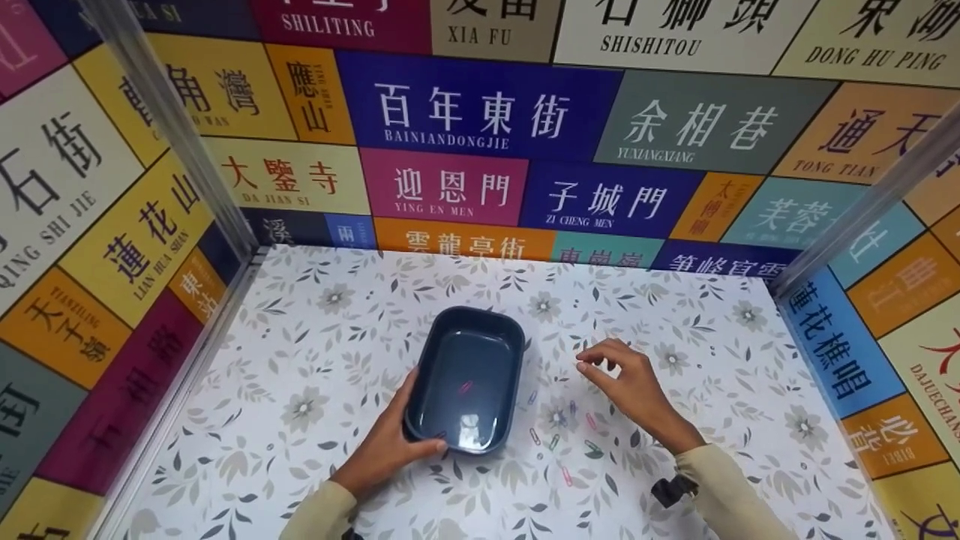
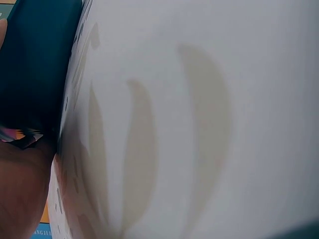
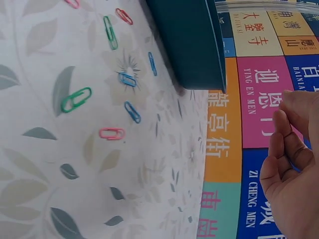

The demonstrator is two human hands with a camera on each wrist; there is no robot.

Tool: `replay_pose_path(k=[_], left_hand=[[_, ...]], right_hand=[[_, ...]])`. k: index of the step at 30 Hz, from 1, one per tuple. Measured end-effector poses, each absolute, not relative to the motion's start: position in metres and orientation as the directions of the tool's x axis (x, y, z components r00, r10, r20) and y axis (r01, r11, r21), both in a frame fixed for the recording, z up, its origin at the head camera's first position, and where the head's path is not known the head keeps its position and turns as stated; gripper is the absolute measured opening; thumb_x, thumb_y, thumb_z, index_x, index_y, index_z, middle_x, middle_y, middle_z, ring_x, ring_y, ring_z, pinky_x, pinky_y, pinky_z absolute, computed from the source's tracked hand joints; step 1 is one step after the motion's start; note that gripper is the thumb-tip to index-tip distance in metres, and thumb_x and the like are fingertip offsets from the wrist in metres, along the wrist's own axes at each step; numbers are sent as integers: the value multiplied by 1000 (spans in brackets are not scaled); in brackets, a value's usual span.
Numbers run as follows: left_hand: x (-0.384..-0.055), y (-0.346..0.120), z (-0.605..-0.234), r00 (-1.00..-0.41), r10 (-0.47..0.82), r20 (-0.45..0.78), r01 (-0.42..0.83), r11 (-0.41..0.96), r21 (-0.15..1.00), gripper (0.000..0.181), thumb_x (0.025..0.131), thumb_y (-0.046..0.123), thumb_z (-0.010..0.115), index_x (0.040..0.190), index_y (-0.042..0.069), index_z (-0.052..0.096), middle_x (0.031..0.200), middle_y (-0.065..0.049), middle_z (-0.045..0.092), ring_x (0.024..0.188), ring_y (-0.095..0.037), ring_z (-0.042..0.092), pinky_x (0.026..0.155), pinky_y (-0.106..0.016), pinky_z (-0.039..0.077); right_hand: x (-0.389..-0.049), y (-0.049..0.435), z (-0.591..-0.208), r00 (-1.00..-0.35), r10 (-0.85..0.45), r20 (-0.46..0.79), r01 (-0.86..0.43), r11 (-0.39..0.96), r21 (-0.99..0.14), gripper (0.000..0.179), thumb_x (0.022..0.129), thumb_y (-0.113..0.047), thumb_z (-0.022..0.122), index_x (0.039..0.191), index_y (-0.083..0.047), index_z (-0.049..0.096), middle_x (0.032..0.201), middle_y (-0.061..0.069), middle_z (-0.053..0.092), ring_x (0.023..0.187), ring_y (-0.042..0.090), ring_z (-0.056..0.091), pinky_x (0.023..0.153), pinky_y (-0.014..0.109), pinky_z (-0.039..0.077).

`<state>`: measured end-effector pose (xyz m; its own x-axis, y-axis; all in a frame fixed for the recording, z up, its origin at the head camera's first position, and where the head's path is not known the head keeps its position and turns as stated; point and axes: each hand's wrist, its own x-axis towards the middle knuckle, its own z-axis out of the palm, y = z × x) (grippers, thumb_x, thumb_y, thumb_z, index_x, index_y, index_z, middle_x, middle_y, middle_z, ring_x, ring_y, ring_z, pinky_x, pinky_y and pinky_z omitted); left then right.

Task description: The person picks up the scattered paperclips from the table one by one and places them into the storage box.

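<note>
A deep, dark blue rectangular dish [image 1: 427, 375] stands on the table with one pink paper clip [image 1: 466, 387] on its bottom. My left hand [image 1: 394, 442] grips its near left corner, thumb over the front rim and fingers along the outer side. In the left wrist view only part of that hand [image 2: 22, 184] shows beside the dish wall [image 2: 35, 59]. To the dish's right, above the table, my right hand [image 1: 630, 382] has thumb and forefinger tips close together, other fingers curled. No object shows between the right fingertips, including in the right wrist view, where the hand [image 3: 294, 164] is at the right.
Several loose paper clips lie right of the dish, among them a green one [image 3: 76, 99], a blue one [image 3: 132, 112], a pink one [image 3: 111, 133] and a red one [image 3: 123, 16]. Printed walls [image 1: 480, 112] enclose the leaf-patterned table [image 1: 360, 300] at the back and sides.
</note>
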<state>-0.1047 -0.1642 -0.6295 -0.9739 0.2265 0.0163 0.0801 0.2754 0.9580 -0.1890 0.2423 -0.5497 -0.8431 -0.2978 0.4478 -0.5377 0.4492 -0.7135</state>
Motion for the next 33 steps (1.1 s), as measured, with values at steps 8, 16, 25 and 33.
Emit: replay_pose_path(k=[8, 16, 25, 33], left_hand=[[-105, -164, -627, -974, 226, -3, 65, 293, 954, 132, 84, 29, 99, 180, 20, 8, 185, -2, 13, 169, -29, 14, 134, -58, 14], [-107, -164, -629, -972, 230, 37, 107, 300, 948, 130, 84, 26, 99, 179, 30, 10, 185, -4, 15, 168, -33, 18, 134, -62, 15], [-107, -165, -627, -973, 229, 24, 92, 290, 953, 131, 84, 28, 99, 179, 36, 9, 185, -1, 13, 168, -29, 16, 134, -58, 15], [-104, -165, -628, -975, 222, -14, 55, 300, 952, 133, 83, 30, 99, 180, 25, 8, 185, -1, 12, 169, -29, 15, 135, -58, 13]], right_hand=[[-178, 249, -574, -879, -246, 408, -477, 462, -748, 22, 92, 5, 83, 104, -13, 85, 94, 1, 77, 84, 15, 62, 75, 34, 46], [-170, 254, -597, -905, -181, 384, -423, 470, -775, 22, 89, 9, 84, 100, -9, 84, 91, 3, 76, 83, 13, 63, 75, 30, 47], [-166, 261, -613, -902, -211, 376, -431, 415, -801, 16, 92, 7, 83, 104, -4, 84, 93, 5, 76, 80, 14, 62, 72, 24, 49], [-161, 261, -621, -942, -188, 277, -330, 388, -860, 12, 97, 1, 81, 107, -5, 84, 95, 2, 74, 83, 15, 62, 73, 19, 50]])
